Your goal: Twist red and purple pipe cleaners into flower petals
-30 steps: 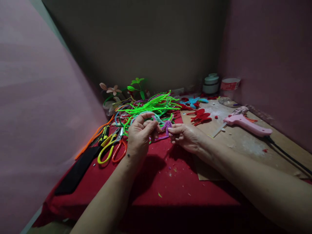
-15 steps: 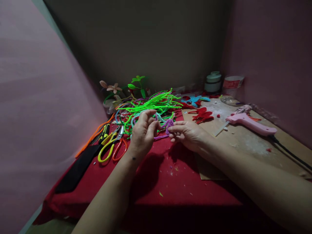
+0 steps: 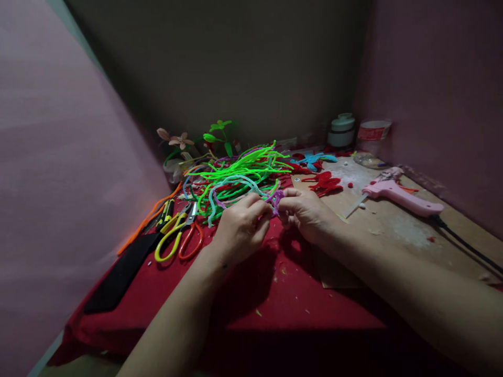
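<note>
Between my two hands is a purple pipe cleaner [image 3: 276, 199], bent into a small looped bunch. My right hand [image 3: 301, 212] pinches it from the right side. My left hand [image 3: 245, 222] is closed right beside it, its fingertips at the bunch's left edge and partly hidden behind the knuckles. Just beyond the hands lies a heap of bright green pipe cleaners [image 3: 239, 166], with pale blue pipe cleaners [image 3: 236, 180] curving over its front.
Left on the red cloth [image 3: 251, 309] lie scissors [image 3: 178, 238], a yellow-black cutter [image 3: 165, 212] and a black strip [image 3: 120, 275]. A pink glue gun [image 3: 408, 198] rests on the board [image 3: 396, 243] at right, near red fuzzy pieces [image 3: 324, 183]. A jar [image 3: 341, 131] stands behind.
My left hand has moved right and turned knuckles-up, closing in on the purple bunch. My right hand has shifted slightly right and up, with its fingers more curled.
</note>
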`<action>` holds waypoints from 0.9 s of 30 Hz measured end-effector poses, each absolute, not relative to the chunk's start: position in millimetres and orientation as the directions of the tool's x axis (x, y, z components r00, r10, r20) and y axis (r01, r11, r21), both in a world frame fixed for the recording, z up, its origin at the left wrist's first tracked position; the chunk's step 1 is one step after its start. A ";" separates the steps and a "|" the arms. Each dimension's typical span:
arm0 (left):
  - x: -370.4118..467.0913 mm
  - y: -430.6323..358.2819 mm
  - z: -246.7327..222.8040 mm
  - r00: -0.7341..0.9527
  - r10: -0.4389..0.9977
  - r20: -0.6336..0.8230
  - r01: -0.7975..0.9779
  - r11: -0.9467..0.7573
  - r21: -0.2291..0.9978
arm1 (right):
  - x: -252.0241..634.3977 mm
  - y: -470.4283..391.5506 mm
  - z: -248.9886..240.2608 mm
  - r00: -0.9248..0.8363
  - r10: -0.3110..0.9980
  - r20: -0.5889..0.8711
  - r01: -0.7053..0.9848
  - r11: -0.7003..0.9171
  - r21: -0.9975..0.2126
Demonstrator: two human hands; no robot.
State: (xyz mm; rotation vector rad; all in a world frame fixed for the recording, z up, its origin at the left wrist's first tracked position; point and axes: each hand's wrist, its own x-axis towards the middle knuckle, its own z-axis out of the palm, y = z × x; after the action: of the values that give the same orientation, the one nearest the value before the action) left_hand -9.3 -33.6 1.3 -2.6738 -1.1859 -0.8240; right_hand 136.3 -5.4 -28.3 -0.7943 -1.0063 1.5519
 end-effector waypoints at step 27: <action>3.2 -35.6 -9.1 0.396 0.783 0.480 0.855 -0.505 0.119 | 128.8 -9.8 -35.7 -0.164 0.984 -0.075 -0.358 -0.130 -0.925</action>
State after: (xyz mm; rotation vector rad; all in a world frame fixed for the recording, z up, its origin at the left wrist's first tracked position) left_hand 3.2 -35.6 -9.1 -2.4994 -1.4779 -0.7356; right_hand 128.8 -9.8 -35.7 -0.9230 -0.9748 1.5486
